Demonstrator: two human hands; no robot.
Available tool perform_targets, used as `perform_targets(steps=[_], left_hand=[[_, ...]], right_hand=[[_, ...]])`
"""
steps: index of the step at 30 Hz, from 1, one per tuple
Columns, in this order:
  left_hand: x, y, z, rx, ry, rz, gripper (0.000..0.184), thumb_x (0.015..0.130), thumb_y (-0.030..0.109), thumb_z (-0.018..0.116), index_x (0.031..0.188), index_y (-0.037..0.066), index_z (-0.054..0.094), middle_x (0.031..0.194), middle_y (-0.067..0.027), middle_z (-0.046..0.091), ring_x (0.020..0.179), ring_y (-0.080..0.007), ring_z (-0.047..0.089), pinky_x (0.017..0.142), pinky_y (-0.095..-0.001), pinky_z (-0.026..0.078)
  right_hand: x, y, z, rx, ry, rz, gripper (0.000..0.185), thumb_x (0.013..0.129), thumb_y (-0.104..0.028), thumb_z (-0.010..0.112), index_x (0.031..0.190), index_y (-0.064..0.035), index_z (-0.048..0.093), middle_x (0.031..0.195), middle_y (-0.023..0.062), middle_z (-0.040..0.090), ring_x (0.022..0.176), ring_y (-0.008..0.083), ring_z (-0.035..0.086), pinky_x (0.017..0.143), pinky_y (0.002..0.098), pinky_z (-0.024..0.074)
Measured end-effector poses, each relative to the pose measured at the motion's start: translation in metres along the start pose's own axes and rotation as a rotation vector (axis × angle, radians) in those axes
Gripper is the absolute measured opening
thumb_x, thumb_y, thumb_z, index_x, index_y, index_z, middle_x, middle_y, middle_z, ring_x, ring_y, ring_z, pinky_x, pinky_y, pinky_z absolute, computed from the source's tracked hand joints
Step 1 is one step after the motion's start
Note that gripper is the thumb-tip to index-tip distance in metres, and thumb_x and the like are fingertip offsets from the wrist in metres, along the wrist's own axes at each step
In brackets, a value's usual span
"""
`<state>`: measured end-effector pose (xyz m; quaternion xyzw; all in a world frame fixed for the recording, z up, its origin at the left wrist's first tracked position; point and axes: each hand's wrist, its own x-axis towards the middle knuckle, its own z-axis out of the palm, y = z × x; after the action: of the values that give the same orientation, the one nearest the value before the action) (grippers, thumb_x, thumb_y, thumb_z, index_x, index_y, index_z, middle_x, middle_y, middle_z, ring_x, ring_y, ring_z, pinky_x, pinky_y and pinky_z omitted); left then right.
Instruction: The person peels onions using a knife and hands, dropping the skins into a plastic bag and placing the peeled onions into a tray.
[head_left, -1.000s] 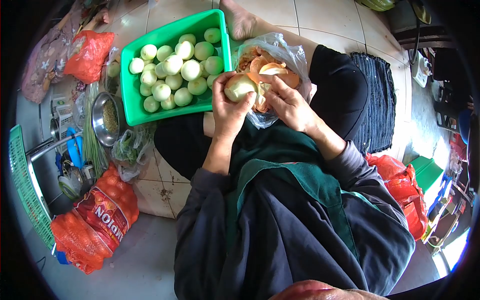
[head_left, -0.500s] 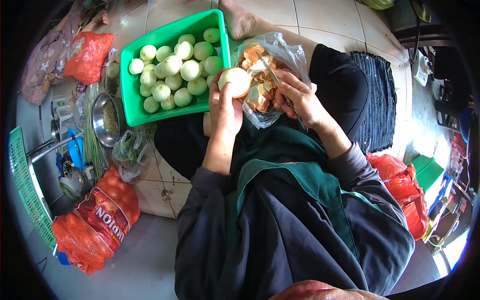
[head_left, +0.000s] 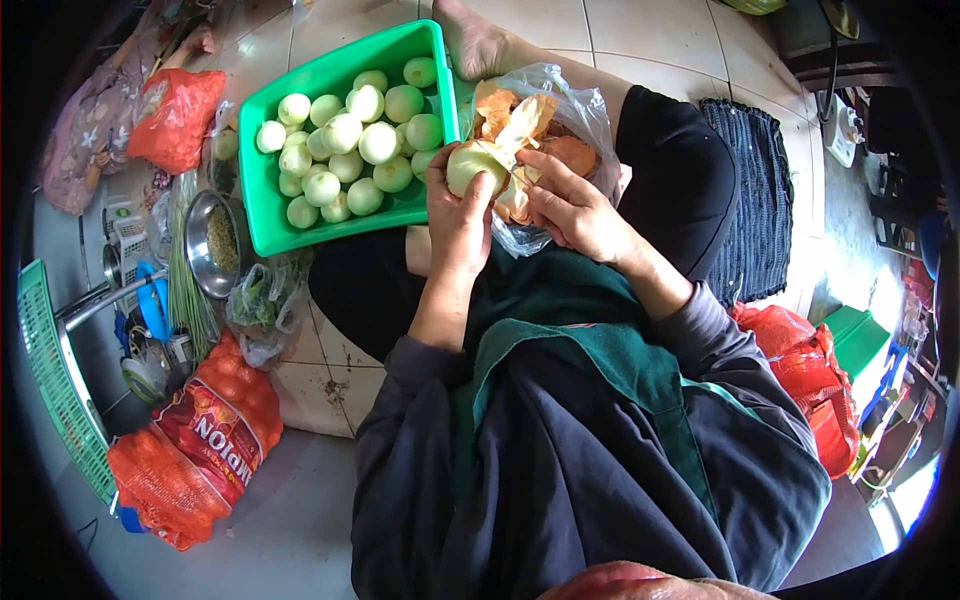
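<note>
While seated on the pale tiled floor (head_left: 655, 45), working at the upper centre of the frame. At upper left of centre, a green plastic tub (head_left: 345, 233) with peeled onions (head_left: 342, 133) heaped inside. At lower left, a bulging orange mesh sack (head_left: 200, 440), well apart from the tub. Right of centre, a dark woven mat (head_left: 750, 205), just beside the bent right leg (head_left: 675, 190). Between tub and leg, a clear plastic bag (head_left: 590, 100) of loose onion skins (head_left: 572, 155). Left of the tub, a steel bowl (head_left: 198, 245).

At the bag's left side, near the tub's right edge, a mostly pale onion (head_left: 468, 172) in the left grip (head_left: 460, 215): closed round it, fingers behind, thumb over the near face. Right grip (head_left: 580, 205) half curled over the bag, fingertips close to a papery strip (head_left: 522, 125) standing off the onion. Cannot tell whether pinching or merely touching that strip, nor make out anything hidden under the curled fingers.

Could drop the onion through too light a hold on a slick surface. Could tear the strip short with too sharp a tug, leaving scraps behind. Could scatter skins into the tub or on to the floor by swinging the strip wide of the bag.
</note>
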<state>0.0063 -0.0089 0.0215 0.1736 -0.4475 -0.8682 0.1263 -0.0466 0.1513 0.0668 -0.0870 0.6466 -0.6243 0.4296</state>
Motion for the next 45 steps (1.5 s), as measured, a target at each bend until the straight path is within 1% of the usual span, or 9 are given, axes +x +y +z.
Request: perform_targets(steps=[4, 8, 11, 26, 29, 37, 40, 43, 45], left_hand=[[-0.001, -0.003, -0.002, 0.090, 0.029, 0.044, 0.050, 0.084, 0.004, 0.064, 0.126, 0.006, 0.036, 0.120, -0.0114, 0.047, 0.105, -0.0216, 0.055, 0.088, -0.0378, 0.051], [-0.002, -0.001, -0.002, 0.223, 0.044, 0.086, 0.057, 0.079, 0.009, 0.073, 0.122, 0.002, 0.036, 0.118, -0.0108, 0.046, 0.105, -0.0167, 0.050, 0.091, -0.0298, 0.046], [-0.002, 0.002, -0.003, 0.313, 0.021, 0.143, 0.059, 0.078, 0.011, 0.074, 0.122, 0.001, 0.036, 0.117, -0.0109, 0.046, 0.104, -0.0167, 0.050, 0.089, -0.0294, 0.046], [-0.007, 0.004, 0.005, 0.447, -0.044, 0.244, 0.063, 0.076, 0.011, 0.077, 0.122, 0.001, 0.035, 0.117, -0.0142, 0.046, 0.104, -0.0195, 0.051, 0.090, -0.0332, 0.047], [-0.009, 0.002, 0.004, 0.609, -0.062, 0.282, 0.064, 0.074, 0.012, 0.078, 0.122, 0.001, 0.036, 0.117, -0.0148, 0.046, 0.103, -0.0202, 0.051, 0.091, -0.0339, 0.046], [-0.011, -0.004, 0.001, 0.705, -0.116, 0.431, 0.062, 0.073, 0.002, 0.075, 0.122, 0.002, 0.037, 0.119, -0.0142, 0.049, 0.107, -0.0206, 0.050, 0.095, -0.0343, 0.044], [-0.009, -0.001, 0.004, 0.619, -0.053, 0.411, 0.060, 0.074, 0.002, 0.074, 0.122, 0.002, 0.036, 0.120, -0.0142, 0.049, 0.108, -0.0210, 0.050, 0.094, -0.0341, 0.045], [-0.007, 0.008, 0.010, 0.391, 0.071, 0.260, 0.063, 0.073, 0.006, 0.075, 0.121, 0.001, 0.034, 0.120, -0.0154, 0.046, 0.107, -0.0221, 0.049, 0.095, -0.0353, 0.044], [-0.008, 0.004, 0.005, 0.536, 0.026, 0.319, 0.063, 0.073, 0.006, 0.075, 0.121, 0.001, 0.035, 0.121, -0.0156, 0.045, 0.108, -0.0221, 0.049, 0.095, -0.0354, 0.044]], right_hand=[[0.004, 0.012, 0.006, -0.028, 0.047, -0.135, 0.047, 0.096, -0.016, 0.046, 0.141, -0.0100, 0.035, 0.072, -0.0002, 0.049, 0.056, 0.0075, 0.040, 0.052, 0.0221, 0.0372], [0.003, 0.009, 0.009, 0.064, 0.050, -0.054, 0.043, 0.096, -0.016, 0.046, 0.138, -0.0105, 0.038, 0.069, -0.0018, 0.046, 0.054, 0.0068, 0.040, 0.050, 0.0219, 0.0360], [0.002, 0.002, 0.009, 0.124, 0.048, 0.023, 0.040, 0.096, -0.016, 0.046, 0.136, -0.0100, 0.040, 0.067, -0.0025, 0.044, 0.053, 0.0062, 0.040, 0.048, 0.0219, 0.0349], [0.012, -0.002, 0.008, 0.346, 0.038, 0.072, 0.028, 0.094, -0.023, 0.046, 0.117, -0.0060, 0.044, 0.062, 0.0040, 0.049, 0.038, 0.0078, 0.036, 0.034, 0.0210, 0.0252], [0.013, -0.001, 0.009, 0.372, 0.057, 0.093, 0.024, 0.094, -0.023, 0.046, 0.111, -0.0062, 0.045, 0.063, 0.0047, 0.049, 0.037, 0.0081, 0.036, 0.033, 0.0217, 0.0244], [0.023, 0.003, 0.004, 0.561, 0.076, 0.201, 0.017, 0.093, -0.022, 0.050, 0.098, -0.0063, 0.046, 0.060, 0.0046, 0.049, 0.036, 0.0095, 0.037, 0.031, 0.0234, 0.0254], [0.019, -0.002, 0.007, 0.481, 0.037, 0.096, 0.017, 0.093, -0.021, 0.050, 0.098, -0.0063, 0.045, 0.062, 0.0046, 0.050, 0.037, 0.0096, 0.038, 0.033, 0.0232, 0.0264], [0.012, -0.002, 0.010, 0.413, -0.018, 0.060, 0.028, 0.093, -0.021, 0.048, 0.118, -0.0073, 0.044, 0.064, 0.0046, 0.050, 0.039, 0.0090, 0.039, 0.035, 0.0219, 0.0264], [0.011, -0.001, 0.010, 0.417, 0.005, 0.082, 0.028, 0.093, -0.020, 0.048, 0.118, -0.0077, 0.044, 0.063, 0.0045, 0.049, 0.038, 0.0090, 0.038, 0.033, 0.0216, 0.0262]])
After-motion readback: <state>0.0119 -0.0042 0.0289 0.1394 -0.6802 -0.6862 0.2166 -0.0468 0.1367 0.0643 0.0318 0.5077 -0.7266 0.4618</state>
